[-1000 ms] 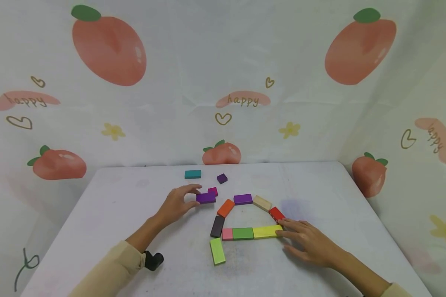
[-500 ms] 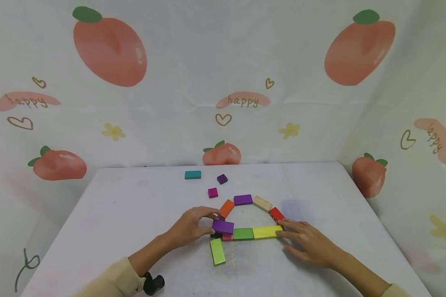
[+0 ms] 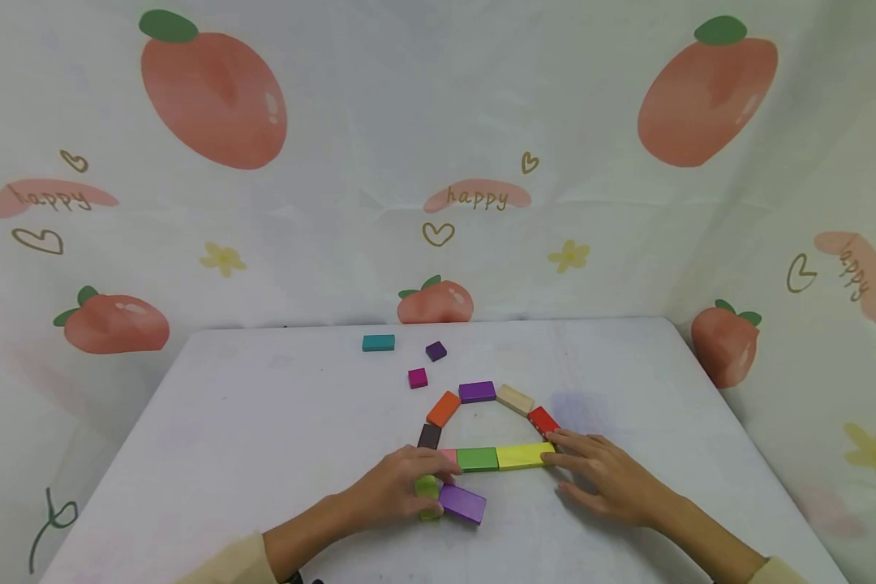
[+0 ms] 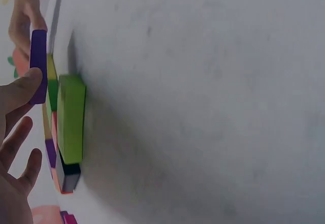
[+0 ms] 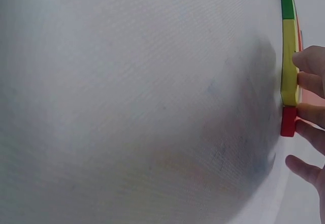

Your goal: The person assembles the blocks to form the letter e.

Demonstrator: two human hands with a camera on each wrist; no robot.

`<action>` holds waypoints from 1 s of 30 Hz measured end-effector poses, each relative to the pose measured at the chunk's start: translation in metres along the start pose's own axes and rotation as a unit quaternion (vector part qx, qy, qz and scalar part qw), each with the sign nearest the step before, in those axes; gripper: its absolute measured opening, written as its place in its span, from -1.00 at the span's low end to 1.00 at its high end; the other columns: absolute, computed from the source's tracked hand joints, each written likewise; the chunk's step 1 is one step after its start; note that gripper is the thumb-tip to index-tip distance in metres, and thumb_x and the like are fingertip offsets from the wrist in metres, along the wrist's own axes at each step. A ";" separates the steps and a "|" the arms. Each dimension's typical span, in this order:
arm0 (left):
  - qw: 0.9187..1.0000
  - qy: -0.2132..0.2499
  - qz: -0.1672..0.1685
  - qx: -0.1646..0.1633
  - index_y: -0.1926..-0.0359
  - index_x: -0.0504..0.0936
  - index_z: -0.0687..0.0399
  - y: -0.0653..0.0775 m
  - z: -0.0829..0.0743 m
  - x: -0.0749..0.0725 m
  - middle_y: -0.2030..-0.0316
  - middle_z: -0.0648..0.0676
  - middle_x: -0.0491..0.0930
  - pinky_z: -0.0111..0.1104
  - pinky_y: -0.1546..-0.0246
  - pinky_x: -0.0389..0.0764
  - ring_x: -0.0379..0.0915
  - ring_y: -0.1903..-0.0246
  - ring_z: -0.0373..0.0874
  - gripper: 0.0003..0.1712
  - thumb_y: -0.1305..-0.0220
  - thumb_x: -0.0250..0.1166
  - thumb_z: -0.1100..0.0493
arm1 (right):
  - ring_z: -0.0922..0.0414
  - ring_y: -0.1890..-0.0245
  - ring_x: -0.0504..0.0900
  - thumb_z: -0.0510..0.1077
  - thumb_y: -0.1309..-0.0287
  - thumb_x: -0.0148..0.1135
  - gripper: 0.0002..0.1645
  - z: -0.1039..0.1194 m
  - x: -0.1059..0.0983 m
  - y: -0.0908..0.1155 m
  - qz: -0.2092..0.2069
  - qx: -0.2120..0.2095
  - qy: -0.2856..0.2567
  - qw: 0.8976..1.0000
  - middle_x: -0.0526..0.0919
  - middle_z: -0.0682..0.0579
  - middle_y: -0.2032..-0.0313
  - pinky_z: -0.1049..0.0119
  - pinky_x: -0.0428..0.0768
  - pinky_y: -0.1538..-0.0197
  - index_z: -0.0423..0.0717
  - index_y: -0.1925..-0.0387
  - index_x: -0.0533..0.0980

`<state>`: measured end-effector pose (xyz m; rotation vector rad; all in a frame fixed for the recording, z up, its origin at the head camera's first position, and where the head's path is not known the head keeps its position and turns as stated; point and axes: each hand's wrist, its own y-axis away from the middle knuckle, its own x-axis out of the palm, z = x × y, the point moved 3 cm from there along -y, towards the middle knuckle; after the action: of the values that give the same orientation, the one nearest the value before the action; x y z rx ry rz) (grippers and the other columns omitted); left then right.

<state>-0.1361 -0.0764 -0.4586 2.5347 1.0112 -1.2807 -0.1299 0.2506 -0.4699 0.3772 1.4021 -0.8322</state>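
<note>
The left hand (image 3: 403,488) pinches a light purple block (image 3: 463,504), a lime block (image 3: 427,487) showing between its thumb and fingers. The right hand's (image 3: 611,478) fingertips touch yellow (image 3: 520,457) and red (image 3: 543,420) blocks.

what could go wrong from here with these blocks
The held purple block could slip or swing, as the left grip pinches it toward one end. Lowered here, it might knock the lime green block close by. The right grip, touching the yellow block and red block, could nudge them out of line.

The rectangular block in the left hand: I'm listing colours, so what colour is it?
Purple; the purple rectangular block shows best in the head view.
</note>
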 end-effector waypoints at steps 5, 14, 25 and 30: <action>0.999 -0.011 0.018 0.028 -0.17 0.61 -0.03 0.002 -0.007 0.009 0.07 -0.22 0.67 -0.30 -0.11 0.50 0.49 -0.07 -0.31 -0.45 -0.13 0.51 0.18 | -0.03 -0.21 0.54 0.04 -0.10 0.45 -0.52 0.000 0.001 0.000 0.003 0.004 -0.002 1.000 0.57 -0.01 -0.22 -0.13 0.59 -0.07 0.14 -0.09 0.65; 0.997 -0.056 0.047 0.038 -0.18 0.62 -0.10 0.007 -0.012 0.018 0.00 -0.27 0.66 -0.22 -0.17 0.49 0.42 -0.23 -0.23 -0.46 -0.14 0.50 0.09 | -0.03 -0.22 0.54 0.06 -0.13 0.43 -0.53 -0.001 0.002 0.000 0.007 0.007 -0.005 1.000 0.57 0.00 -0.23 -0.14 0.58 -0.08 0.15 -0.10 0.64; 0.989 -0.099 0.066 0.085 -0.15 0.64 -0.10 0.009 -0.012 0.018 -0.06 -0.25 0.65 -0.24 -0.20 0.46 0.39 -0.27 -0.18 -0.51 -0.17 0.48 0.12 | -0.02 -0.20 0.55 0.04 -0.11 0.45 -0.53 -0.001 0.001 0.001 -0.007 -0.002 -0.002 1.000 0.58 -0.01 -0.21 -0.11 0.59 -0.06 0.13 -0.09 0.65; 0.987 -0.100 0.076 0.096 -0.17 0.63 -0.10 0.009 -0.011 0.016 -0.09 -0.25 0.62 -0.23 -0.21 0.44 0.37 -0.30 -0.15 -0.51 -0.20 0.45 0.15 | -0.03 -0.21 0.55 0.03 -0.10 0.45 -0.53 -0.001 0.001 0.001 -0.006 -0.004 -0.004 1.000 0.58 -0.01 -0.21 -0.11 0.59 -0.06 0.12 -0.09 0.65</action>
<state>-0.1161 -0.0707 -0.4655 2.4928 0.6710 -1.6155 -0.1302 0.2517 -0.4713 0.3597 1.4012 -0.8376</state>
